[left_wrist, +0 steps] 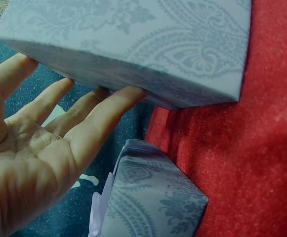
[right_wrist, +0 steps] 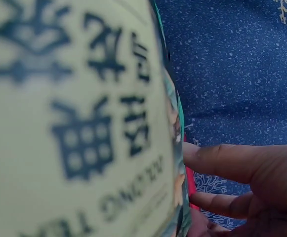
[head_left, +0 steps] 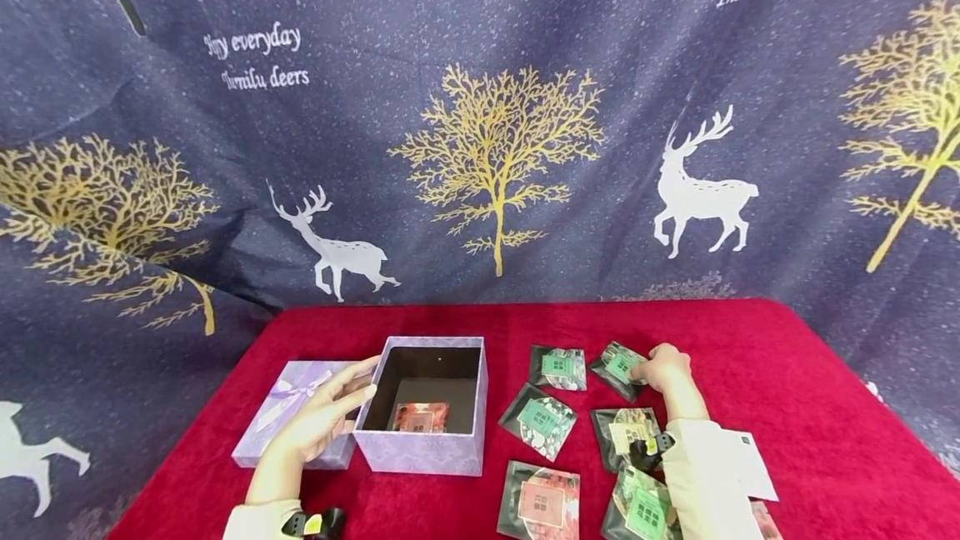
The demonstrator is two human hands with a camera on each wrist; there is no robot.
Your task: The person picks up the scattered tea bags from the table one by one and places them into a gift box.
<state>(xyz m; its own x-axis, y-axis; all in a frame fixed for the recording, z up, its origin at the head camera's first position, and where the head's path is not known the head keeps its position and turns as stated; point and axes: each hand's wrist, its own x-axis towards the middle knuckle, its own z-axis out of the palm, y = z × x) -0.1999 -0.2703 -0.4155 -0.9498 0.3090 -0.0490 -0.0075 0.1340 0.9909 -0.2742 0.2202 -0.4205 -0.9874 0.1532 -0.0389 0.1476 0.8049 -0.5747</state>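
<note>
My left hand rests its fingertips against the left side of a lilac paisley gift box; in the left wrist view its fingers are fairly straight. Inside the lidless box lies a red-labelled tea packet. At the back right, my right hand pinches the right edge of a black tea packet with a green label. The right wrist view hides the fingertips behind a nearer yellow-labelled oolong tea packet. That yellow-labelled packet lies below the right hand in the head view.
The lilac lid with a ribbon bow lies left of the box. More packets lie on the red cloth: two green-labelled ones, a red-labelled one and another green one. A white card is beside the right sleeve.
</note>
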